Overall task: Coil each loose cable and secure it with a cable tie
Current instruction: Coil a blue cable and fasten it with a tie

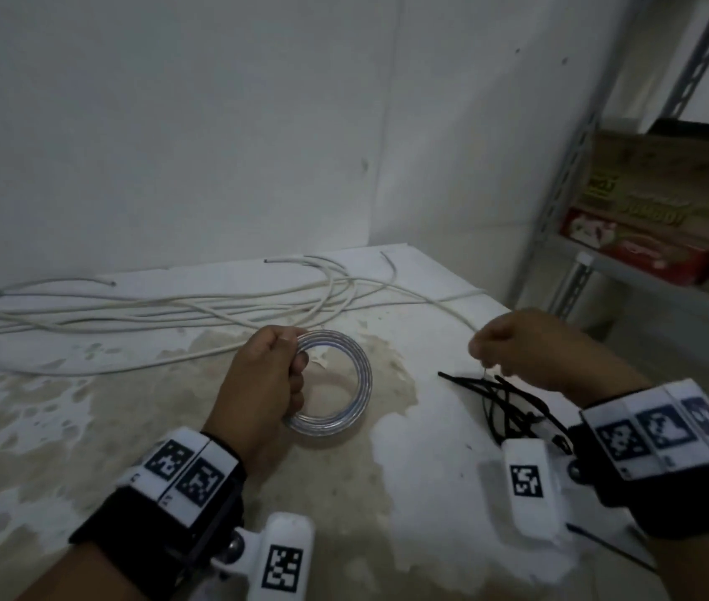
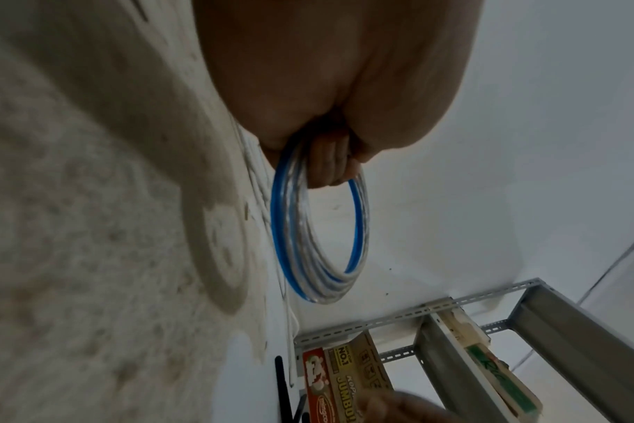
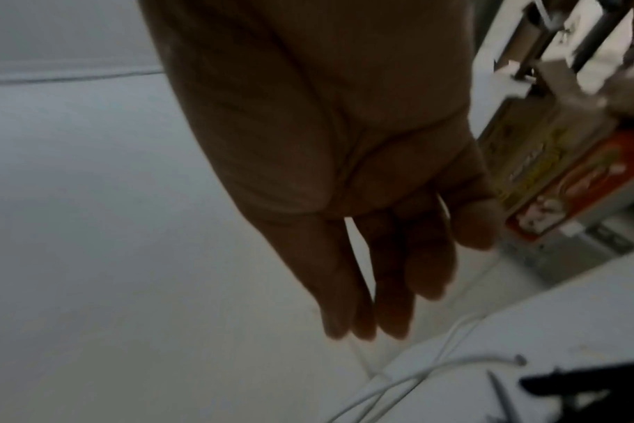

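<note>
Head looks down; wrists face the shelf (image 2: 453, 329).

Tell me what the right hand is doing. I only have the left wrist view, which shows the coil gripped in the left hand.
Observer: The right hand is over a pile of black cable ties on the table, to the right of the coil.
Operator: Has it got one?
Observer: I cannot tell. In the head view its fingertips are down at the pile. The right wrist view shows nearly straight fingers with no tie visible between them.
Operator: Any cable left to coil?
Observer: Yes, loose white cable sprawls uncoiled across the far side of the table.
</note>
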Action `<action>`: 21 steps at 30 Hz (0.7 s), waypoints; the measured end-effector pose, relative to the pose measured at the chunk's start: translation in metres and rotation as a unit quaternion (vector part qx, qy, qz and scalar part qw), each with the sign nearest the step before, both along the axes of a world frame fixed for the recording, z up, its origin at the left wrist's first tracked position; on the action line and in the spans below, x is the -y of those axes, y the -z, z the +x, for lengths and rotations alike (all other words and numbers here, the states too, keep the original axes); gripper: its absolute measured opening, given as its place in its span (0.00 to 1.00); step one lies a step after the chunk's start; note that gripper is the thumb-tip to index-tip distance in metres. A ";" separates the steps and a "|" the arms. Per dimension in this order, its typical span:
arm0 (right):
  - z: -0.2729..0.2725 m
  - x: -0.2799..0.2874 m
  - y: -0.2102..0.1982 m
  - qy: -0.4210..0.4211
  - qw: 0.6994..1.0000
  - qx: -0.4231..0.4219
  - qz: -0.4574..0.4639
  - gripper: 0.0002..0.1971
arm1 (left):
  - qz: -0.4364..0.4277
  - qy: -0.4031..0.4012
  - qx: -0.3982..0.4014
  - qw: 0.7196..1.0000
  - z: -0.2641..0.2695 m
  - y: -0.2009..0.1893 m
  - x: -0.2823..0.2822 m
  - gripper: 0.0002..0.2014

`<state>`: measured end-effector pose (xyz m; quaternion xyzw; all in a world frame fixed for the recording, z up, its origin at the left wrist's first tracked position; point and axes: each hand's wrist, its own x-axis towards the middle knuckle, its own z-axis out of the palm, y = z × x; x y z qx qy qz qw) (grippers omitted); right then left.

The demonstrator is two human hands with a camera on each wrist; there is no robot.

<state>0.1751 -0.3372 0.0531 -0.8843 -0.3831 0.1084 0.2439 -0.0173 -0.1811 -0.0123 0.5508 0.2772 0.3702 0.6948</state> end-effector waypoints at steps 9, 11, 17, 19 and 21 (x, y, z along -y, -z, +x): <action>-0.002 0.028 0.004 0.004 0.978 0.054 -0.201 0.10 | -0.018 0.049 0.056 0.997 -0.007 -0.001 0.012 0.14; -0.006 0.026 0.003 0.004 0.980 0.067 -0.189 0.14 | -0.014 0.056 0.071 0.996 -0.010 -0.001 0.013 0.15; -0.007 0.030 -0.004 0.006 0.980 0.086 -0.178 0.08 | -0.009 0.085 0.074 0.994 -0.012 0.002 0.011 0.16; -0.007 0.034 -0.001 -0.001 0.969 0.089 -0.232 0.10 | -0.008 0.087 0.063 0.994 -0.012 0.004 0.009 0.16; -0.010 0.038 0.002 -0.010 0.952 0.085 -0.294 0.14 | -0.011 0.091 0.059 0.994 -0.011 0.006 0.009 0.15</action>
